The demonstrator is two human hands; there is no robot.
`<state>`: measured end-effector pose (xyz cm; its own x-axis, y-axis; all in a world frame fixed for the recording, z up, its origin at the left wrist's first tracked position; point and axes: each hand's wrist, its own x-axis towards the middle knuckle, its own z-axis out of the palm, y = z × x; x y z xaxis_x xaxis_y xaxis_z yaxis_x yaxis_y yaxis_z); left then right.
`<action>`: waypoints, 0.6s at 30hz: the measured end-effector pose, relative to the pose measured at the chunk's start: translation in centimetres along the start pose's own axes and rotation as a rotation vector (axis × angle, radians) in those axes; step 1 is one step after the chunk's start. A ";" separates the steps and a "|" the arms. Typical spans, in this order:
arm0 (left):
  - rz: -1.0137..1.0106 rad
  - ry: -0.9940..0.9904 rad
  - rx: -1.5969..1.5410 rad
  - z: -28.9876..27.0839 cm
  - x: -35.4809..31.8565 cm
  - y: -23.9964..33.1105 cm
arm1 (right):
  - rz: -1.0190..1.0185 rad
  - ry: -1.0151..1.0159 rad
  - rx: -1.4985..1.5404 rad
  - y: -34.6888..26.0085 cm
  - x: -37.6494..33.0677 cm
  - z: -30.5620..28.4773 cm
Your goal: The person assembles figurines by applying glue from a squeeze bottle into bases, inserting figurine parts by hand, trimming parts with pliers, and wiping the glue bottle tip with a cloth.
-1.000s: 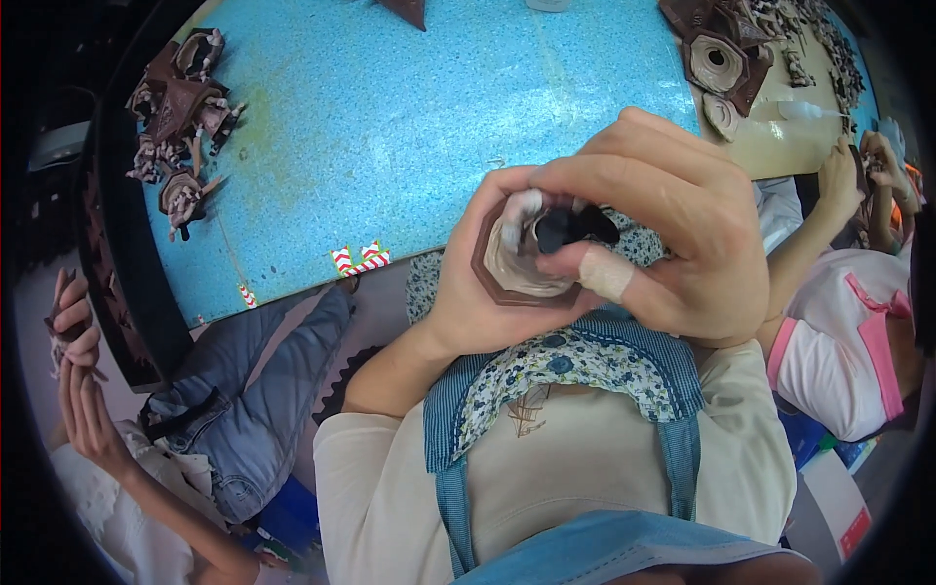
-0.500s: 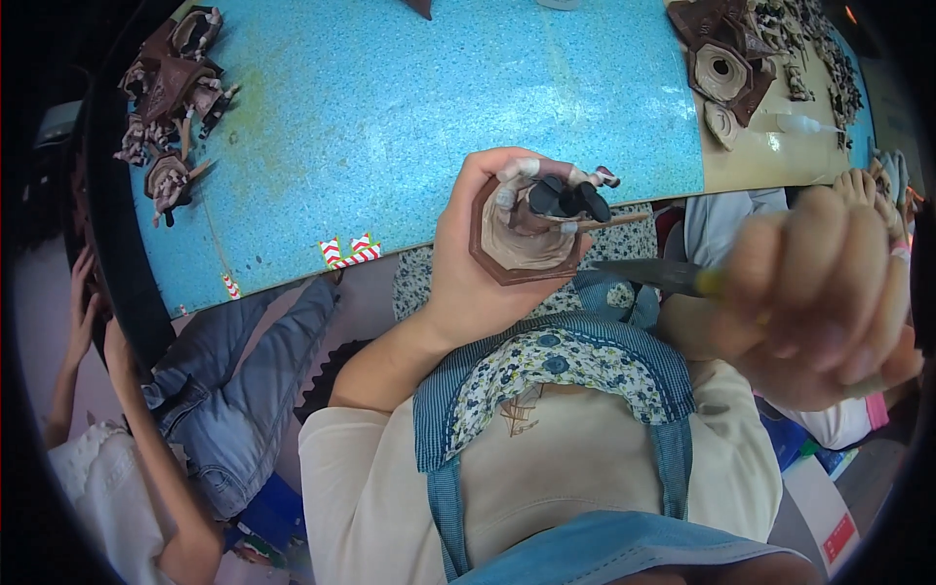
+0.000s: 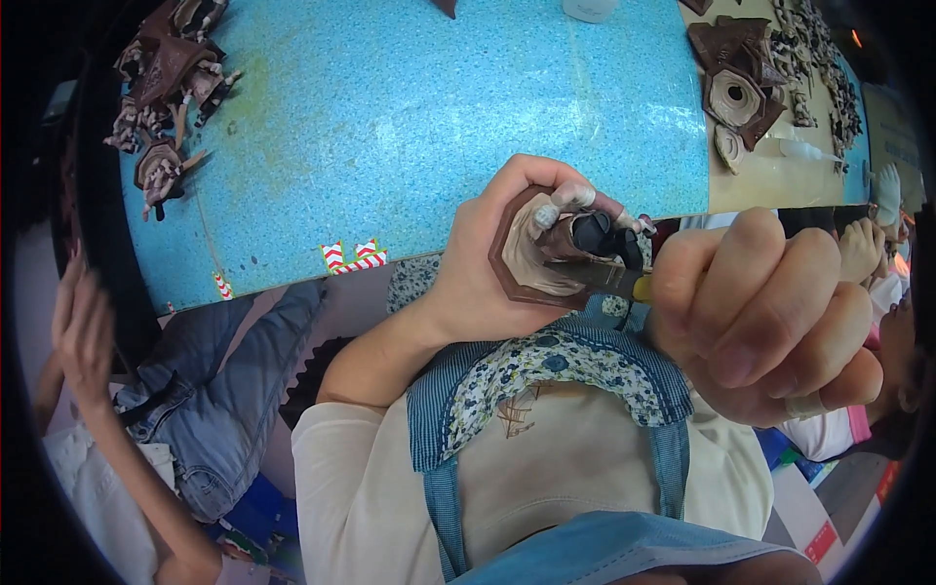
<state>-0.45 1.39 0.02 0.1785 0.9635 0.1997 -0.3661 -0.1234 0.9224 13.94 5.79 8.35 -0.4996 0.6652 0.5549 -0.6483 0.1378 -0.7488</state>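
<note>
My left hand (image 3: pixel 466 268) is wrapped round a small painted figurine (image 3: pixel 591 232) on a brown octagonal base (image 3: pixel 507 261), holding it tilted just off the table's near edge. The figurine has pale sleeves and black parts, and its base is tan inside. My right hand (image 3: pixel 770 322) is closed in a fist round the yellow handle of a small knife (image 3: pixel 614 281). Its dark blade reaches the figurine's side by the base; whether the tip touches is hard to tell. The far part of the base is hidden by my left fingers.
The blue speckled table (image 3: pixel 409 127) carries a heap of similar figurines (image 3: pixel 161 175) at left. At right lie brown octagonal parts (image 3: pixel 733 97), a pale squeeze bottle (image 3: pixel 801 149) and many small figures. Another person's hand (image 3: pixel 83 341) is at the left edge.
My right hand has brought the knife leftward to the figurine. My left hand has shifted slightly right and turned the figurine. The left neighbour's hand has risen.
</note>
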 end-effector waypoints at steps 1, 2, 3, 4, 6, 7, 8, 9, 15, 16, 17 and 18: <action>0.000 0.004 -0.005 0.0 0.0 0.0 | 0.006 -0.001 -0.001 0.0 0.1 0.1; 0.004 -0.005 -0.002 -0.2 0.0 -0.1 | 0.005 0.002 -0.002 0.2 0.1 0.1; 0.009 -0.013 0.001 -0.4 -0.1 -0.2 | 0.003 0.006 -0.004 0.4 0.1 0.1; 0.008 -0.011 -0.002 -0.5 -0.2 -0.4 | 0.007 0.006 -0.004 0.5 0.0 0.1; -0.074 0.015 -0.043 -0.7 -0.6 -0.7 | 0.005 -0.019 -0.026 0.6 0.0 0.0; -0.075 0.015 -0.047 -0.7 -0.6 -0.7 | 0.008 -0.018 -0.028 0.6 0.1 -0.1; -0.086 0.015 -0.043 -0.7 -0.5 -0.5 | 0.024 -0.028 -0.020 0.6 0.1 -0.1; -0.098 0.015 -0.038 -0.7 -0.4 -0.4 | 0.039 -0.038 -0.011 0.6 0.2 -0.2; -0.039 -0.063 -0.082 -1.2 0.3 0.0 | 0.046 -0.048 -0.012 0.8 0.4 0.8; -0.043 -0.057 -0.087 -1.3 0.3 0.0 | 0.053 -0.047 -0.010 0.8 0.3 1.1; -0.035 -0.084 -0.067 -1.4 0.3 0.1 | 0.037 -0.019 -0.017 1.0 0.3 1.4; -0.028 -0.111 -0.048 -1.6 0.2 0.1 | 0.021 0.009 -0.024 1.2 0.2 1.7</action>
<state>-1.86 1.93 -0.37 0.2883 0.9338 0.2121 -0.4022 -0.0829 0.9118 12.05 4.87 8.17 -0.5076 0.6744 0.5363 -0.6237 0.1417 -0.7687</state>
